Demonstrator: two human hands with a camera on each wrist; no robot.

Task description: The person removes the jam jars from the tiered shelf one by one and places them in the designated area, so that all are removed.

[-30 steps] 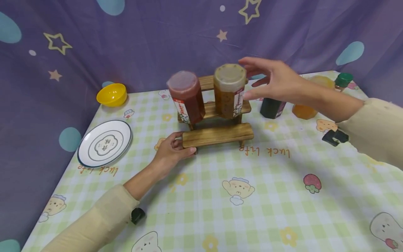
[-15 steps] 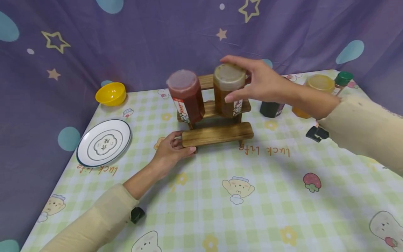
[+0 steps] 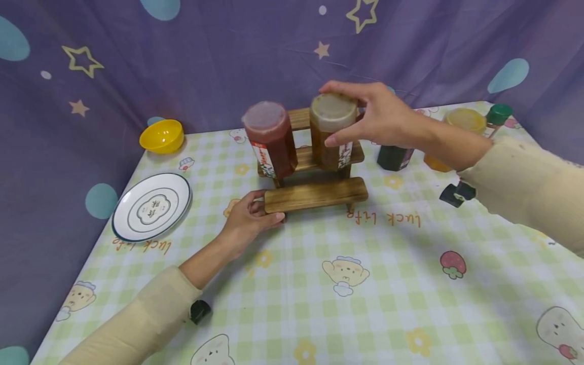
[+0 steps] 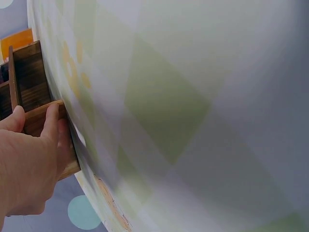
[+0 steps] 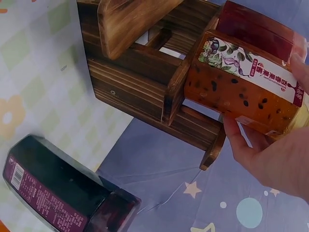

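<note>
the amber jar [image 3: 327, 124] is see-through with dark seeds scattered inside, a pale cloudy lid, and a white flowery label with a dark red band. it's upright on the wooden rack's [image 3: 316, 195] middle step, lid up, long axis roughly vertical, label turned right toward the front. right hand [image 3: 388, 116] is curved partway open around its upper part, thumb on the near side. red jar [image 3: 274, 147] stands just left of it. left hand [image 3: 242, 223] grips the bottom step's left end. dark bottle's [image 3: 394, 157] off to the right.
</note>
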